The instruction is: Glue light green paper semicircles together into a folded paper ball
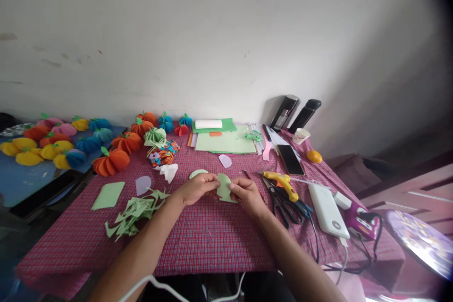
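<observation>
White cable (151, 278), paper (224, 187) in two-handed grip (198, 188) (247, 194)

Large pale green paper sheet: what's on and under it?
On top: darker green paper bearing a white oblong item, a small orange strip, and bright green bits at right. Underneath, coloured paper edges show; the rest is covered.

Free tablecloth (212, 245) nearside; scissors (278, 199) (right)

Two dark bottles (305, 116) near the wall (212, 33), a paper cup (300, 136), a phone (290, 159)
</observation>
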Tool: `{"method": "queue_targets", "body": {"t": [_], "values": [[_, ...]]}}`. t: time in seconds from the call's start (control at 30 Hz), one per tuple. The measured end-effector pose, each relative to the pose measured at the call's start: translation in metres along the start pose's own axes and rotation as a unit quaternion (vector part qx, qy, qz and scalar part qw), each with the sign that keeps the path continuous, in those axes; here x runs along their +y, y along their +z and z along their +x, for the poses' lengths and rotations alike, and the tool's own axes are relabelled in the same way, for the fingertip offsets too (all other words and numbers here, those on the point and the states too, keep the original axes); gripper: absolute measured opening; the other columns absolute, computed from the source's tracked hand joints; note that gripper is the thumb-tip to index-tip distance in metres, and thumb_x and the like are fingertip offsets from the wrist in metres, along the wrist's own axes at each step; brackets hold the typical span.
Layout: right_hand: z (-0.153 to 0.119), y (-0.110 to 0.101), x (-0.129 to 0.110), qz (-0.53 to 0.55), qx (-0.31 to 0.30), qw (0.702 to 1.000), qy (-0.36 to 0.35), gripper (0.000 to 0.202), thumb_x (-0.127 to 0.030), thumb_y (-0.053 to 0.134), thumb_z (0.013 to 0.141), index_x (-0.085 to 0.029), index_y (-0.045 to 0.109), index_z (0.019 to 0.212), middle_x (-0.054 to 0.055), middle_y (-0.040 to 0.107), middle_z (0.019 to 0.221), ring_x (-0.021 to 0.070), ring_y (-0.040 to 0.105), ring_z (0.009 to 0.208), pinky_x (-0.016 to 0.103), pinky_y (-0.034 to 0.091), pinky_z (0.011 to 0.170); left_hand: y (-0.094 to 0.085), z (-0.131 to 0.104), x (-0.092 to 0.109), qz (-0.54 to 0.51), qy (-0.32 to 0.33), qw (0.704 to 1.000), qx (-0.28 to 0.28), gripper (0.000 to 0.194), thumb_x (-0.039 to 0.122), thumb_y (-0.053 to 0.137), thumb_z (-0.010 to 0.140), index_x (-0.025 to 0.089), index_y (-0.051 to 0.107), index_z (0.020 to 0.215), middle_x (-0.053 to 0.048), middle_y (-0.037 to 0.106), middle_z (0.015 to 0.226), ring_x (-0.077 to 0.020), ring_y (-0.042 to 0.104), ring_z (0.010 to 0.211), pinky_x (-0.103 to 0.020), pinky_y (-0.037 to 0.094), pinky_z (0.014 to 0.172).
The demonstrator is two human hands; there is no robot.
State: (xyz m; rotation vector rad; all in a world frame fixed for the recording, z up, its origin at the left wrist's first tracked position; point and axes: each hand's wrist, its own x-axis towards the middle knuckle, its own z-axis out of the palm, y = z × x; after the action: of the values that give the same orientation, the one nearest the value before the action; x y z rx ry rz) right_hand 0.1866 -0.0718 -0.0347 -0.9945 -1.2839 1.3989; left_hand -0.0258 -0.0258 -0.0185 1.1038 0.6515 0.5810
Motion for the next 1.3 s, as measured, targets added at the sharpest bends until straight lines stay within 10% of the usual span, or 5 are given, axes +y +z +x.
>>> {"method": "queue_targets", "body": {"t": [0.47,1.1,1.23,1.3], "values": [[-0.004,0.0,-0.004,0.116,-0.092,0.988,0.036,0.037,-0.048,0.09,0.068,-0.018,0.076,0.084,0.0,0.069,0.069,0.0098,0.056,0.055,0.021,0.04,0.054,0.005,-0.005,0.001,-0.022,0.004,0.997,-0.069,0.034,0.043,0.079,0.083,0.011,0.07,0.088,-0.008,0.072,0.085,-0.0173,0.069,0.078,-0.028,0.052,0.075],[-0.005,0.0,-0.003,0.071,-0.091,0.993,0.025,0.03,-0.044,0.082,0.08,-0.017,0.071,0.086,0.0,0.065,0.069,0.0099,0.054,0.056,0.023,0.039,0.056,0.005,-0.003,-0.001,0.01,0.014,0.998,-0.058,0.034,0.044,0.077,0.083,0.011,0.07,0.091,-0.007,0.071,0.086,-0.0167,0.067,0.078,-0.028,0.052,0.075],[0.0,-0.003,-0.008,0.135,0.052,0.989,-0.029,0.03,-0.047,0.071,0.089,-0.02,0.07,0.103,-0.001,0.063,0.074,0.0093,0.051,0.054,0.022,0.035,0.049,-0.001,0.002,0.004,0.1,0.13,0.974,0.158,0.029,0.044,0.063,0.092,0.015,0.067,0.092,-0.005,0.069,0.084,-0.0174,0.066,0.077,-0.03,0.053,0.073],[0.002,-0.009,-0.011,0.161,0.119,0.979,-0.047,0.029,-0.047,0.07,0.09,-0.021,0.07,0.103,-0.002,0.061,0.074,0.009,0.05,0.053,0.022,0.035,0.047,-0.008,0.002,0.007,0.229,0.223,0.889,0.328,0.025,0.039,0.057,0.095,0.017,0.066,0.089,-0.003,0.067,0.08,-0.017,0.064,0.075,-0.03,0.052,0.073]]}}
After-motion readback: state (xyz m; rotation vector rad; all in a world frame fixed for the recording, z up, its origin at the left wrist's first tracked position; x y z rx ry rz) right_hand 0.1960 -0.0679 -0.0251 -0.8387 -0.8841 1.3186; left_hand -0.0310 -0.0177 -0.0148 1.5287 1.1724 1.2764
